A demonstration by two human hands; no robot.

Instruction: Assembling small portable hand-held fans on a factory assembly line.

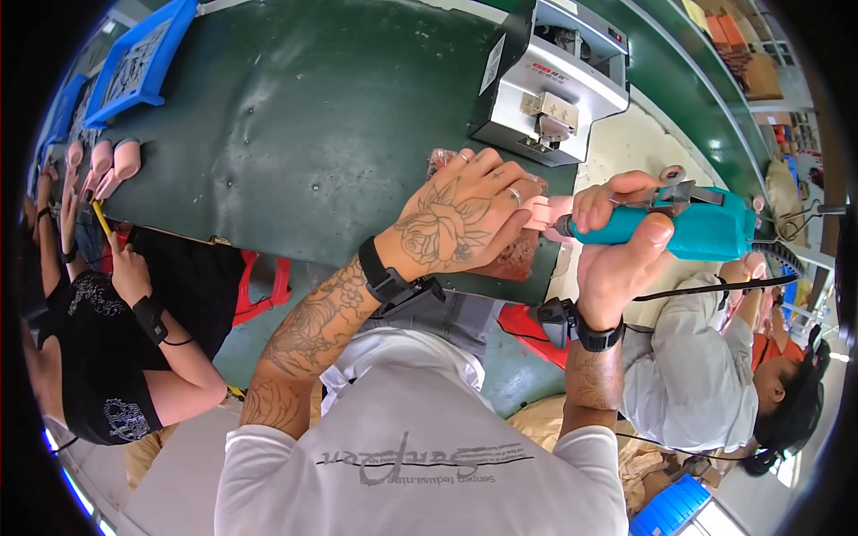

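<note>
My right hand is closed round a teal electric screwdriver, held almost level with its tip toward the left. That tip meets a small pink plastic part, which the fingers of my left hand press and hold. Most of the part is hidden under that hand. Beneath lies a worn reddish block at the edge of the green table. A black cable trails from the screwdriver's rear end. Both my wrists carry black straps with small devices.
A silver and black screw feeder stands just beyond my hands. At far left are a blue tray of small metal pieces and several pink parts. One co-worker sits at left, holding a yellow-handled tool; another sits at right.
</note>
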